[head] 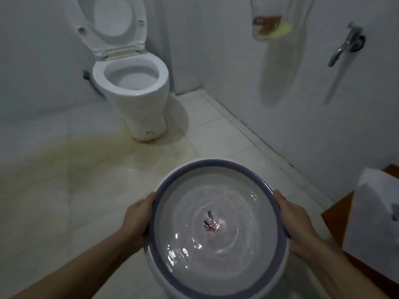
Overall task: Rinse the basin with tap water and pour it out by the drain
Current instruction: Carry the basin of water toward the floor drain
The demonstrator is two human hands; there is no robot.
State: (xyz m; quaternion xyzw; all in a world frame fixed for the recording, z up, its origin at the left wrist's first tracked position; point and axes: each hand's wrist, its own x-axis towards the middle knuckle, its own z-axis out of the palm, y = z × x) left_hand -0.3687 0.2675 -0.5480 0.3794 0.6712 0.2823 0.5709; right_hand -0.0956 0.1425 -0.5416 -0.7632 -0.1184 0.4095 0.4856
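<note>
A round white basin with a purple rim (pixel 216 162) is held level in front of me above the tiled floor. Rippling water fills its bottom, with a small reddish mark showing at the centre. My left hand (pixel 138 221) grips the rim on the left side. On the opposite side my right hand (pixel 295 225) grips the rim. A metal tap (pixel 347 45) sticks out of the right wall, well above and to the right of the basin. No drain shows in view.
A white toilet (pixel 136 83) with its lid up stands at the back left. The tiled floor (pixel 75 169) has yellowish stains. A clear bag (pixel 272 26) hangs on the right wall. A white object on a brown surface (pixel 373 223) sits at the right edge.
</note>
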